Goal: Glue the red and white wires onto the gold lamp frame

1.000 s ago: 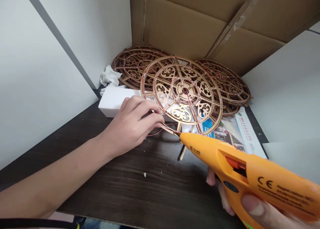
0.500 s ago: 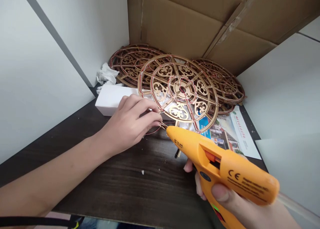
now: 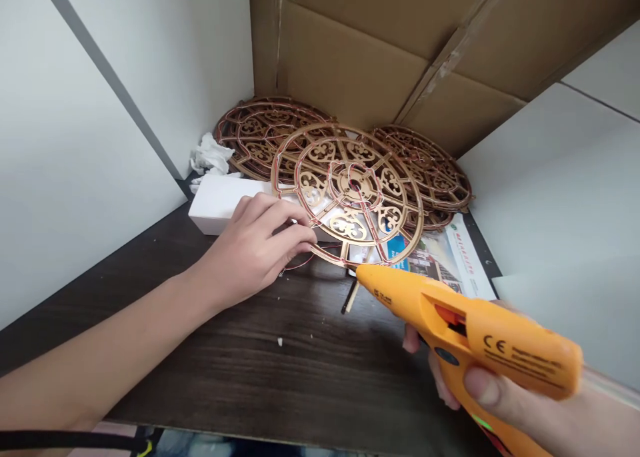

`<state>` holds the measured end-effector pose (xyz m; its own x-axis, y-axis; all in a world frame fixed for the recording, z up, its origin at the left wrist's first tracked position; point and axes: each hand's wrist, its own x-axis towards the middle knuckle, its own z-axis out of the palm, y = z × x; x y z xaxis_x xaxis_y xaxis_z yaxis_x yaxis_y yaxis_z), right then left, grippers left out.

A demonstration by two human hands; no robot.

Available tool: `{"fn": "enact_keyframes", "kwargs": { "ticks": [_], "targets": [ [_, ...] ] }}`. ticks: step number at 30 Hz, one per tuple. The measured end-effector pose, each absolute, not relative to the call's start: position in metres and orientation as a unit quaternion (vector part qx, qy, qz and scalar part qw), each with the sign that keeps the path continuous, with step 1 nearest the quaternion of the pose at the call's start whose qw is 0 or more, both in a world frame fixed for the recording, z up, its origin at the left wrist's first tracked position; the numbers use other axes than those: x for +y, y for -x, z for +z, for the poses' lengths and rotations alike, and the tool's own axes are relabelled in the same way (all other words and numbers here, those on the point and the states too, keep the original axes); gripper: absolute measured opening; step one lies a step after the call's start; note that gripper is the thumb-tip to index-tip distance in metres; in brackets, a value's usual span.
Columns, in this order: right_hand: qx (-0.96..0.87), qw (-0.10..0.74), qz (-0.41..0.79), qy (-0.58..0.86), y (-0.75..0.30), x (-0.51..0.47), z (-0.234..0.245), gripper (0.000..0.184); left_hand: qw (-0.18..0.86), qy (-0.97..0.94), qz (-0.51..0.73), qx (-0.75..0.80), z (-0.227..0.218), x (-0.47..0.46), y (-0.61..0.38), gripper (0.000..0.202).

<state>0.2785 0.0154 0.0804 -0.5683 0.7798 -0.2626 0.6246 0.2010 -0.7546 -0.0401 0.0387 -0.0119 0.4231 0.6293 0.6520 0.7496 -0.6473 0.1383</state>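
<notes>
My right hand (image 3: pixel 500 394) is wrapped round the handle of an orange hot glue gun (image 3: pixel 415 297), whose nozzle is at the near rim of a round gold openwork frame (image 3: pixel 345 225). Red wires run along the frame's rings and spokes. With its fingers, my left hand (image 3: pixel 265 240) pinches that rim at its near left side. The frame is propped at a slant, its near edge towards me. A clear glue stick (image 3: pixel 607 384) sticks out of the gun's back.
Behind lie stacks of similar wired frames, one left (image 3: pixel 265 137) and one right (image 3: pixel 430 170), against a cardboard sheet (image 3: pixel 345 50). A white box (image 3: pixel 215 204), crumpled tissue (image 3: pixel 211 154) and a printed leaflet (image 3: pixel 465 257) sit around the frame. White panels flank the dark wood table (image 3: pixel 300 377).
The glue gun has moved right along the frame's near rim, away from my left fingers. My left hand keeps its pinch. The view has shifted slightly.
</notes>
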Motion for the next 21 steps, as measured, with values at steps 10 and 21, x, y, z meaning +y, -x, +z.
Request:
{"fn": "enact_keyframes", "kwargs": {
  "ticks": [10, 21],
  "targets": [
    [-0.643, 0.276, 0.600, 0.389, -0.322, 0.014, 0.061, 0.059, 0.078, 0.839, -0.353, -0.407, -0.012, 0.039, 0.041, 0.011],
    [-0.624, -0.019, 0.074, 0.777, -0.340, 0.009, 0.038, 0.059, 0.051, 0.846, -0.346, -0.402, -0.008, 0.036, 0.044, 0.014]
  ]
}}
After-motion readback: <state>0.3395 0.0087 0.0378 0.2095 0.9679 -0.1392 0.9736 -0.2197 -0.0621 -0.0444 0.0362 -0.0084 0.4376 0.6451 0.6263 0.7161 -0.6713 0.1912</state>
